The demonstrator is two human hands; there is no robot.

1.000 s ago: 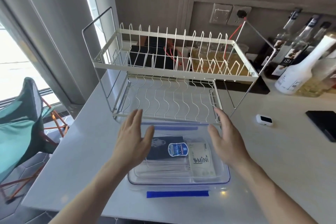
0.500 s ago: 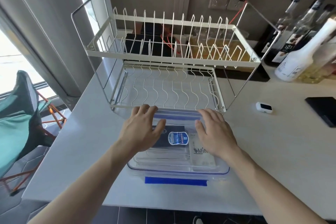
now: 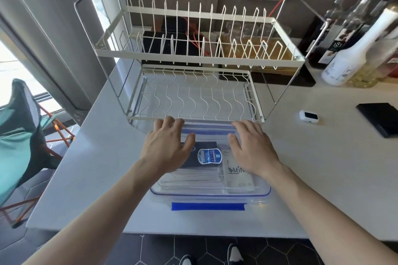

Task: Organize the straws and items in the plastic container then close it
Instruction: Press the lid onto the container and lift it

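We have the clear plastic container [image 3: 210, 193] at the counter's [image 3: 323, 178] front edge, long axis left to right. Our left hand [image 3: 167, 146] and right hand [image 3: 253, 148] lie flat, fingers spread, on its lid's far half; the far blue latch [image 3: 207, 130] sits just beyond both, equally near.

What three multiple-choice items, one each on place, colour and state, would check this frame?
1. Where is the container?
A. In front of the dish rack
B. On the rack's top shelf
C. On the floor

2. What colour is the near clip?
A. Red
B. Blue
C. Green

3. How are the hands?
A. Gripping a bottle
B. Flat on the lid
C. Off the counter

Answers:
1 A, it sits on the counter before the rack.
2 B, the clip is blue.
3 B, the left hand and right hand lie spread on the lid.
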